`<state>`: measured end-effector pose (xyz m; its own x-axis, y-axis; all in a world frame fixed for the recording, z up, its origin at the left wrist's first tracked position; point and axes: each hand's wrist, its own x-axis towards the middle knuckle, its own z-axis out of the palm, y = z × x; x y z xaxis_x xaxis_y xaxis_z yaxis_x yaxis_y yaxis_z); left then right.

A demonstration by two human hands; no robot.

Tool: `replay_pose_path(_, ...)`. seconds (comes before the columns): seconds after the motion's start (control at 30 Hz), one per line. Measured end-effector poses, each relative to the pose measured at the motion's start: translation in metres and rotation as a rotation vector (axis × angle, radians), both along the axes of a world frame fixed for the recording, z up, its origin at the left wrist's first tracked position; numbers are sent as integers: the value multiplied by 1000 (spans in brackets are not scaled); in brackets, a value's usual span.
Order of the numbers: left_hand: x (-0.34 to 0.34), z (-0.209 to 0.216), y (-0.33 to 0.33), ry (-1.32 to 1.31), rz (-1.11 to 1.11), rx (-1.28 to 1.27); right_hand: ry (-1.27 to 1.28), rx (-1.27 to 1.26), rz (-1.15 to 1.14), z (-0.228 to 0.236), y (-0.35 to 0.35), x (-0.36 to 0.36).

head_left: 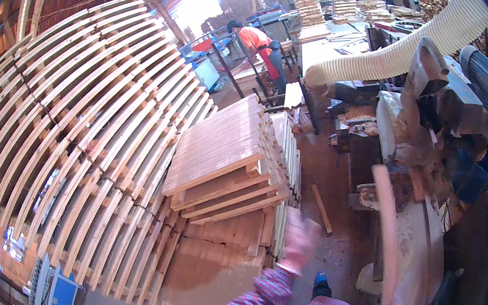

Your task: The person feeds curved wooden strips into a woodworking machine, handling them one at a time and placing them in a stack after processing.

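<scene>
My left hand (300,243), in a patterned sleeve, reaches forward beside a stack of wooden panels (212,147). It is smeared by motion, so its fingers and anything in them cannot be made out. A pale wooden strip (387,232) stands out lengthwise to the right of my body, along the bed of a woodworking machine (416,247). The strip's near end is at the lower edge of the picture. My right hand does not show, and I cannot tell whether it touches the strip.
Tall stacks of slatted wooden frames (99,141) rise on the left. A ribbed hose (405,55) runs to the machine at right. One loose wooden stick (322,209) lies on the floor. Farther off, a person in orange (260,44) bends over work.
</scene>
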<state>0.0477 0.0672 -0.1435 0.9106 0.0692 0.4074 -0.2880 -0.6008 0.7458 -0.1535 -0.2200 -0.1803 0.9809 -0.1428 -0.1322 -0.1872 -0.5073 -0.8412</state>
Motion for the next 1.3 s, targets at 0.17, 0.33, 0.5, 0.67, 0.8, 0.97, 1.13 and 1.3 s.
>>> replay_pose_path(0.17, 148, 64, 181, -85, 566, -850, 5, -610, -143, -22, -30, -36)
replay_pose_path(0.33, 225, 54, 265, 136, 296, -1825, 35, -1187, -148, -45, -67, -38)
replay_pose_path(0.5, 243, 26, 273, -44, 314, -1704, -126, -1129, -133, -66, -125, 126)
replay_pose_path(0.67, 141, 47, 194, -98, 327, -1550, -61, -948, -116, -49, -130, 202)
replay_pose_path(0.8, 19, 25, 94, -27, 197, -1352, -350, -5, 84, 20, -26, 208)
replay_pose_path(0.97, -64, 36, -28, 303, 13, -1276, -196, 196, 629, 105, 65, 108)
replay_pose_path(1.13, -79, 4, -91, 389, -136, -1068, -95, 196, 215, 70, 51, 18)
replay_pose_path(1.3, -76, -6, -108, 567, -166, -1031, 75, -212, -129, 6, -19, -96)
